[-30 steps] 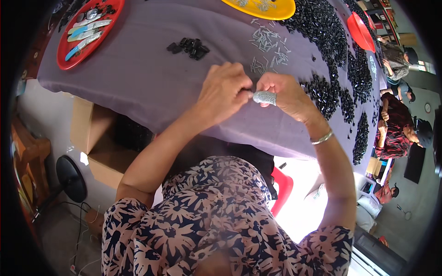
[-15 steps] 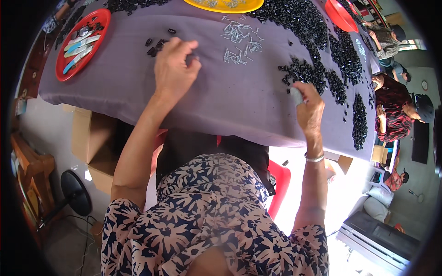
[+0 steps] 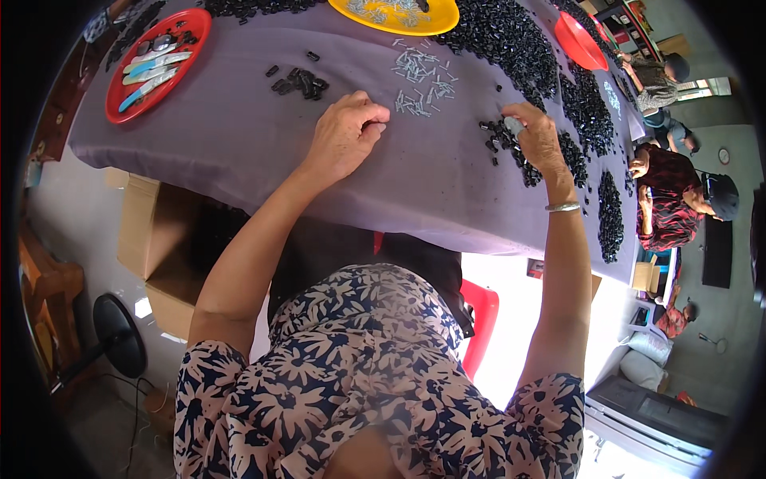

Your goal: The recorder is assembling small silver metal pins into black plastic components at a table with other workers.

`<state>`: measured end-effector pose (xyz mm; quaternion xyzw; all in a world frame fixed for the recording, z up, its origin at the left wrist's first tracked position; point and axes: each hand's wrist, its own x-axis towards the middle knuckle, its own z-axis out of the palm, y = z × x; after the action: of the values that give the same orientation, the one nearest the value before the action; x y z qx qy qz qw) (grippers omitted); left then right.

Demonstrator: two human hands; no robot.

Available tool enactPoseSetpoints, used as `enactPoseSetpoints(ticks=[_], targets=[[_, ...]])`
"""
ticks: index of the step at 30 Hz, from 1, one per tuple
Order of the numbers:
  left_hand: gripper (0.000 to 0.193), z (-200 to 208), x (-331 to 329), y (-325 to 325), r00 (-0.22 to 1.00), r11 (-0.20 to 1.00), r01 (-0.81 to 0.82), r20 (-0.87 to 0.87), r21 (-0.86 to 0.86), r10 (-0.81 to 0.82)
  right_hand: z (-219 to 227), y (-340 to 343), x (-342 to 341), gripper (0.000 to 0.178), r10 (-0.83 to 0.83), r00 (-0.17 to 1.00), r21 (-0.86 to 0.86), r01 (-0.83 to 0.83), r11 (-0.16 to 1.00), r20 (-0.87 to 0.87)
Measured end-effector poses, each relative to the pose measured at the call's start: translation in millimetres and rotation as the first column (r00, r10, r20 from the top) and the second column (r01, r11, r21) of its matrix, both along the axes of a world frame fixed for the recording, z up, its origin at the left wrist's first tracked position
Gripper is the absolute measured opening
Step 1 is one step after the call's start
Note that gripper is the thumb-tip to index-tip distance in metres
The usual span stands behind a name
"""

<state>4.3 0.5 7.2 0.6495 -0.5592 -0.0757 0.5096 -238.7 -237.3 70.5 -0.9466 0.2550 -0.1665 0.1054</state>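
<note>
My left hand (image 3: pixel 348 132) is closed, its thumb and fingertips pressed together just below the small clear pin-like pieces (image 3: pixel 416 65). Whatever sits in that pinch is hidden. To its upper left lies a small group of black plastic pieces (image 3: pixel 303 83). My right hand (image 3: pixel 539 142) is over the near end of a heap of small black pieces (image 3: pixel 511 148), fingers curled down. Something pale grey (image 3: pixel 514 125) shows at its fingertips, perhaps a finger cover. Any piece gripped there is too small to make out.
A red tray (image 3: pixel 116 110) with blue-and-white-handled tools stands at the left. At the far edge is a yellow tray (image 3: pixel 399 29) of clear pieces. A red bowl (image 3: pixel 581 41) and larger black heaps (image 3: pixel 610 215) spread along the right. Other people (image 3: pixel 678 191) sit farther right.
My left hand has moved right, away from the small black group, and its fingers have closed. My right hand has moved slightly up onto the black heap.
</note>
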Motion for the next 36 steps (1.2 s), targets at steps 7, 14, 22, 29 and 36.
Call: enactPoseSetpoints(ticks=[7, 14, 22, 29, 36], targets=[[0.010, 2, 0, 1, 1.000, 0.999, -0.020, 0.004, 0.034, 0.020, 8, 0, -7, 0.015, -0.124, 0.977, 0.104, 0.143, 0.984, -0.172], [0.008, 3, -1, 0, 1.000, 0.998, -0.008, -0.029, 0.057, 0.010, -8, 6, 13, 0.018, -0.108, 0.987, 0.146, 0.125, 0.981, -0.119], [0.008, 3, 0, 3, 0.999, 0.997, -0.025, -0.026, 0.078, 0.027, 23, 0, -6, 0.015, -0.100, 0.995, 0.122, 0.100, 0.988, -0.005], [0.008, 0, 0, 1, 0.999, 0.998, -0.015, -0.038, 0.057, 0.017, 2, 7, -3, 0.022, -0.049, 0.996, 0.086, 0.055, 0.995, -0.071], [0.008, -2, 0, -2, 1.000, 1.000, -0.013, 0.013, 0.022, 0.013, -9, 1, 8, 0.017, -0.171, 0.969, 0.109, 0.192, 0.975, -0.179]])
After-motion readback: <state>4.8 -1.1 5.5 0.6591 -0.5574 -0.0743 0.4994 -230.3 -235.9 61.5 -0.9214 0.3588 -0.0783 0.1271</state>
